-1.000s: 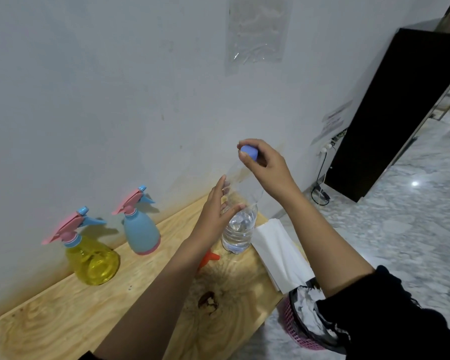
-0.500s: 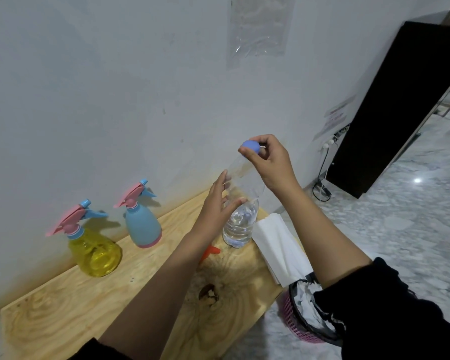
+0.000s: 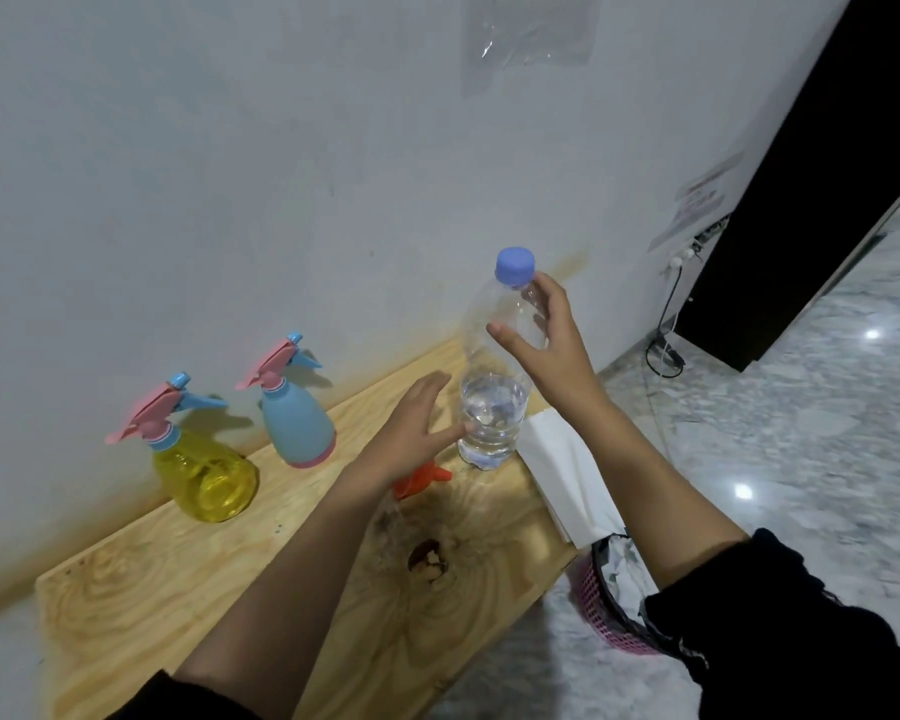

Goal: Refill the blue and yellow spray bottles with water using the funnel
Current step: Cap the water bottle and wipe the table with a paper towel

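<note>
While both spray bottles sit capped by the wall, refill looks barely started. Yellow spray bottle and blue spray bottle stand upright side by side on the wooden shelf, trigger heads on, so nothing can have gone into them in this state. Water bottle stands upright further right on the shelf, blue cap seated, roughly a third full. Right hand is at the upper part of the bottle, fingers loosely spread, thumb in front; contact looks light, can't say it's a real grip. Left hand is open, fingers wide, a fingertip at the bottle's lower body, holding nothing. Orange funnel lies on the shelf just behind the left hand, mostly hidden, so its orientation is unclear. Left to do, by my read: uncap the water, unscrew both sprayer heads, seat the funnel, pour twice, reassemble. Fill level in the blue bottle is unreadable, opaque body. White tissue stack sits just right of the water bottle.
</note>
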A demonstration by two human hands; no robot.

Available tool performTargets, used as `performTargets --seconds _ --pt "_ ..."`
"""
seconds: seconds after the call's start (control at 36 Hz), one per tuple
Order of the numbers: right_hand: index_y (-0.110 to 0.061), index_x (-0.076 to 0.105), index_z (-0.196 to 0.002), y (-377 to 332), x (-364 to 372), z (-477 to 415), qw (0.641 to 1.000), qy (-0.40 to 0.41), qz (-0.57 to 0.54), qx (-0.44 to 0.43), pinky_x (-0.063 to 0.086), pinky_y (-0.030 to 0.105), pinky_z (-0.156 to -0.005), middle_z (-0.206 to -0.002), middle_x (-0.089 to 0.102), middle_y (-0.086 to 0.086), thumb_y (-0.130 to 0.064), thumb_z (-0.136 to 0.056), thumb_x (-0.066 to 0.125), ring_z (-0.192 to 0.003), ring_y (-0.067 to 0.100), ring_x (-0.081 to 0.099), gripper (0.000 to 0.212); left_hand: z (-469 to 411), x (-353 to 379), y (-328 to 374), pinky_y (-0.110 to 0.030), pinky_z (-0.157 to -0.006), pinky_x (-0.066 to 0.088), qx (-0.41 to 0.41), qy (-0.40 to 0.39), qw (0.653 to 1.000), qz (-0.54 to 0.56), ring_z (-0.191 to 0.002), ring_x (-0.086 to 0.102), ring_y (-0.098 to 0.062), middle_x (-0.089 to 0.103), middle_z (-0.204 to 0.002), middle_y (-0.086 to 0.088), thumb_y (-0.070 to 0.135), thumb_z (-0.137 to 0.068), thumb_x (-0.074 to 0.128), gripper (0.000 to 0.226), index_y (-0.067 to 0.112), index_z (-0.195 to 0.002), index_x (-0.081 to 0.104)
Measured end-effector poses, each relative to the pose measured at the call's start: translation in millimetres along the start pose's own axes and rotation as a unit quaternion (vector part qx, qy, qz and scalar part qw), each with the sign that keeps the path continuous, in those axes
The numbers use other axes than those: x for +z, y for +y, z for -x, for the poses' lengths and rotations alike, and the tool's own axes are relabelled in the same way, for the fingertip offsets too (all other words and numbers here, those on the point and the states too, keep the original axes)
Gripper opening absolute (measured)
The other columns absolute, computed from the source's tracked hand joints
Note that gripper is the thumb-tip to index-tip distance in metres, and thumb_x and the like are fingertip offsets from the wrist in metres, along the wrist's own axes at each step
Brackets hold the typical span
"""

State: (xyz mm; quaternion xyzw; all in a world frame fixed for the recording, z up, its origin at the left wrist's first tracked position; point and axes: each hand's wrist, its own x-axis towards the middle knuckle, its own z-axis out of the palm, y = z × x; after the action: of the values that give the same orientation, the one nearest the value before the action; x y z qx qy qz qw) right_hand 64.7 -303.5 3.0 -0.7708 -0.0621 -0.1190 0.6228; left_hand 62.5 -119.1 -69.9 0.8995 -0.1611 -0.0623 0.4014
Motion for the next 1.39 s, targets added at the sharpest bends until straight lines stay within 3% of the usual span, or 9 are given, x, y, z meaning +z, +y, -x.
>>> performTargets --seconds 0.11,0.28,0.42,0.58,0.78,1.0,1.19,1.31,1.39 --pt "-0.024 0.023 -0.145 15 2 12 1.000 -0.011 -0.011 0.026 0.030 0.027 -0.110 -0.150 0.030 -0.008 -0.022 -0.077 0.077 -0.136 0.006 0.033 0.087 7 3 -32 -0.034 -0.114 0.021 -0.070 -0.097 0.989 -0.087 -0.142 0.020 -0.019 0.019 -0.157 0.000 0.047 -0.082 0.067 0.084 0.021 -0.149 0.022" --pt "-0.029 0.012 -0.144 39 7 20 0.998 -0.019 -0.016 0.050 0.039 0.003 -0.090 -0.141 0.033 -0.004 -0.008 -0.069 0.081 -0.125 0.008 0.042 0.104 9 8 -61 -0.035 -0.111 0.027 -0.060 -0.157 0.972 -0.165 -0.138 0.025 -0.024 0.026 -0.152 -0.008 0.038 -0.076 0.077 0.091 0.013 -0.147 0.026" --pt "-0.023 0.018 -0.145 55 13 17 0.996 0.007 0.021 0.082 0.036 -0.002 -0.083 -0.133 0.046 0.001 -0.014 -0.066 0.085 -0.122 0.009 0.045 0.103 3 7 -72 -0.034 -0.111 0.027 -0.037 -0.182 0.964 -0.189 -0.140 0.022 -0.024 0.018 -0.155 -0.007 0.030 -0.080 0.074 0.088 0.015 -0.149 0.022" --pt "-0.033 0.044 -0.117 60 23 14 0.991 0.064 0.075 0.094 0.039 0.015 -0.083 -0.117 0.057 -0.017 -0.042 -0.054 0.082 -0.111 -0.001 0.054 0.074 -4 5 -77 -0.032 -0.101 0.038 -0.006 -0.167 0.966 -0.196 -0.128 0.035 -0.024 0.028 -0.144 -0.006 0.033 -0.076 0.076 0.081 0.014 -0.142 0.033" --pt "-0.031 0.050 -0.113 55 31 11 0.983 0.115 0.104 0.096 0.048 0.025 -0.085 -0.112 0.061 -0.015 -0.033 -0.056 0.089 -0.107 0.004 0.057 0.069 -2 1 -81 -0.023 -0.086 0.037 -0.026 -0.064 0.987 -0.143 -0.113 0.038 -0.017 0.038 -0.129 -0.004 0.043 -0.074 0.076 0.073 0.014 -0.132 0.043" --pt "-0.022 0.055 -0.112 52 44 -11 0.979 0.119 0.127 0.101 0.051 0.042 -0.089 -0.109 0.063 -0.009 -0.034 -0.054 0.090 -0.108 0.012 0.058 0.069 -8 1 -93 -0.023 -0.077 0.038 -0.139 0.117 0.983 -0.002 -0.096 0.048 -0.013 0.050 -0.111 0.001 0.041 -0.070 0.079 0.063 0.014 -0.119 0.049" --pt "-0.017 0.056 -0.112 54 61 -58 0.986 0.091 0.114 0.076 0.052 0.045 -0.089 -0.108 0.065 -0.006 -0.033 -0.053 0.091 -0.107 0.015 0.059 0.070 -30 10 -97 -0.026 -0.079 0.041 -0.259 0.213 0.935 0.112 -0.100 0.051 -0.014 0.050 -0.115 0.005 0.054 -0.075 0.071 0.062 0.021 -0.119 0.042" --pt "-0.019 0.056 -0.115 59 72 -89 0.992 0.045 0.095 0.074 0.051 0.044 -0.092 -0.113 0.064 -0.006 -0.034 -0.053 0.090 -0.111 0.012 0.058 0.072 -42 17 -97 -0.025 -0.083 0.038 -0.272 0.286 0.906 0.151 -0.103 0.050 -0.015 0.051 -0.116 0.001 0.043 -0.078 0.073 0.065 0.011 -0.127 0.043" --pt "-0.013 0.055 -0.117 65 78 -107 0.994 0.011 0.099 0.038 0.052 0.043 -0.091 -0.115 0.065 -0.001 -0.035 -0.052 0.090 -0.111 0.013 0.059 0.078 -51 21 -100 -0.026 -0.080 0.042 -0.271 0.338 0.884 0.173 -0.100 0.055 -0.018 0.055 -0.112 -0.002 0.051 -0.071 0.071 0.068 0.012 -0.121 0.047"
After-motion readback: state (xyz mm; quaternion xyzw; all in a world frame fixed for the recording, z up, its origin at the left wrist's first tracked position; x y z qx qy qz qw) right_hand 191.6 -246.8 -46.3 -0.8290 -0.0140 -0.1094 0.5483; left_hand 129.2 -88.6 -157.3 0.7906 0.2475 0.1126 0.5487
